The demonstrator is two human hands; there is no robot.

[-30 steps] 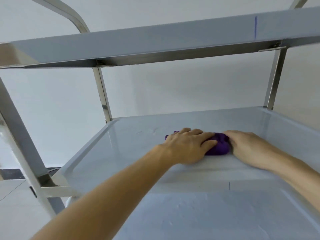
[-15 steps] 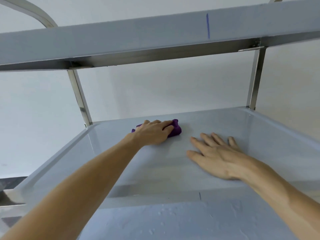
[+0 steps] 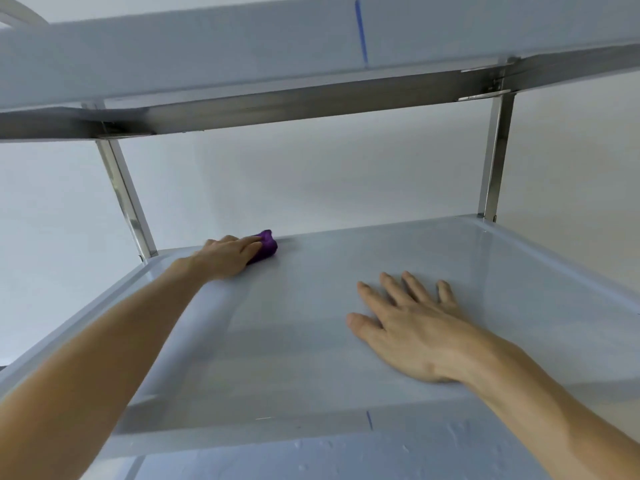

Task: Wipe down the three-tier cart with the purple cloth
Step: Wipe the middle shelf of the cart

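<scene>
Running across the bottom of the view, the near lip of the cart's shelf (image 3: 242, 434) is a smooth pale grey band with a short blue mark on it, and both bare forearms cross over it; just past it the right hand (image 3: 412, 334) lies palm down and flat on the shelf floor, fingers spread wide, holding nothing; the floor around it is a smooth, faintly glossy pale sheet, bare to the raised right rim and bare across the middle to the far edge; the left side rim slopes up in a shallow rounded wall under the outstretched left arm; farther in, the left hand (image 3: 228, 256) presses down on the purple cloth (image 3: 266, 249), fingers curled over it so that only a bunched, soft-looking lump shows past the fingertips; the cloth sits at the far left of the shelf, touching or just beside the back rim, near the left upright (image 3: 124, 199); that post and the right upright (image 3: 495, 157) are bright angled metal strips; overhead the upper tier (image 3: 207, 53) spans the view, pale, with a metal rail beneath; behind is a plain white wall (image 3: 311, 181).
</scene>
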